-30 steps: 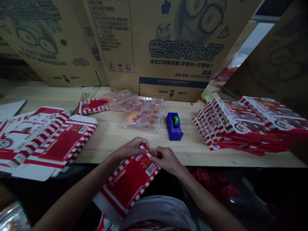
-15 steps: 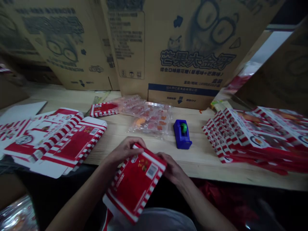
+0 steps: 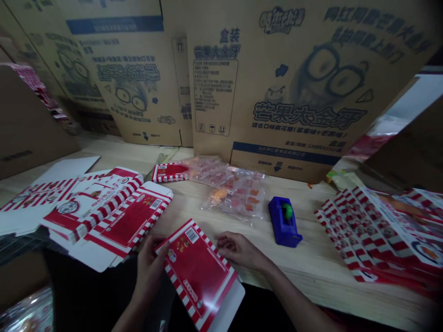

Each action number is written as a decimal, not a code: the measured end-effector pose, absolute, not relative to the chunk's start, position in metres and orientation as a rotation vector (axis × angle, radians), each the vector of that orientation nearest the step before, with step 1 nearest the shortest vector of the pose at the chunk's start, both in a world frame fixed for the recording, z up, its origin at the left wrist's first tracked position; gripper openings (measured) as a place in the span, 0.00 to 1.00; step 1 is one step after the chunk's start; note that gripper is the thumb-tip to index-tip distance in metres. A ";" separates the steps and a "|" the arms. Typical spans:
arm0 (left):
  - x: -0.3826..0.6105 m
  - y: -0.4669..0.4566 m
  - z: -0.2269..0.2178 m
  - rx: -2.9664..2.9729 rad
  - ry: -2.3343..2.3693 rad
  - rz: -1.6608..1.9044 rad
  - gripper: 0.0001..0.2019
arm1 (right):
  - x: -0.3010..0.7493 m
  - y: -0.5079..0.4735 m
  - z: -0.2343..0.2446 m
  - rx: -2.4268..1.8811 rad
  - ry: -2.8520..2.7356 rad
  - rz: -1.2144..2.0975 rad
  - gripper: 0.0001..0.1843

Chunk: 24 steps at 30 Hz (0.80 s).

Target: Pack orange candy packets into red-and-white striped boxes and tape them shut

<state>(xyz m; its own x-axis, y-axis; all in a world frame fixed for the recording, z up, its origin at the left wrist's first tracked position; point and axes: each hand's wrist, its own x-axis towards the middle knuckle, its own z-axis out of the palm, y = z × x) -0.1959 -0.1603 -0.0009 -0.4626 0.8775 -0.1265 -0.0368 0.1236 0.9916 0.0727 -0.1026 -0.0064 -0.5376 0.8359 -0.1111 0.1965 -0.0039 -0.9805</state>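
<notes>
Head: left hand (image 3: 151, 263) holds glossy, probably cardboard carton (image 3: 200, 269).

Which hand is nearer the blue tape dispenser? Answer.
Right: the right hand is left of the tape dispenser, not touching; the left hand is farther left, holding a red box.

One head-worn camera looks forward and down, close over the red-striped box (image 3: 202, 272), across the desk (image 3: 187, 203) toward cardboard cartons (image 3: 245, 87).

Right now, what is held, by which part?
The left hand holds the red-striped cardboard box by its left corner; whether the right hand does is unclear.
</notes>
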 end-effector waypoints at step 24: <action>-0.142 -0.089 0.019 2.488 0.900 -0.279 0.72 | 0.052 0.018 0.050 -1.697 -2.522 0.178 0.20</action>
